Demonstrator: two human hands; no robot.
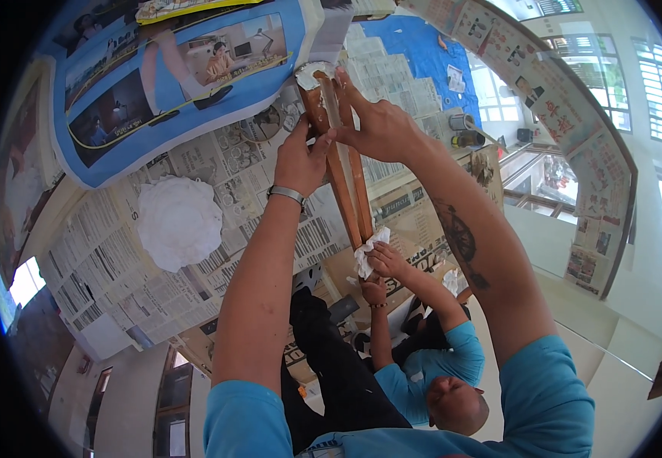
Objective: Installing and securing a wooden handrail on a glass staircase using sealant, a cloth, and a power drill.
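A long, narrow brown wooden piece with a pale groove down its middle runs from the upper centre toward a co-worker below. White, crumpled-looking material covers its far end; I cannot tell what it is. On the left side, my left hand grips the wood, with thumb and fingers near its edge. My right hand holds the opposite side, its forefinger stretched up toward the white end and its thumb close to my left hand. The palms' undersides are hidden.
A co-worker's hands press a white cloth round the near end of the wood. Newspaper covers the surface, with a round white sheet on it. A blue poster hangs at upper left; cans stand right.
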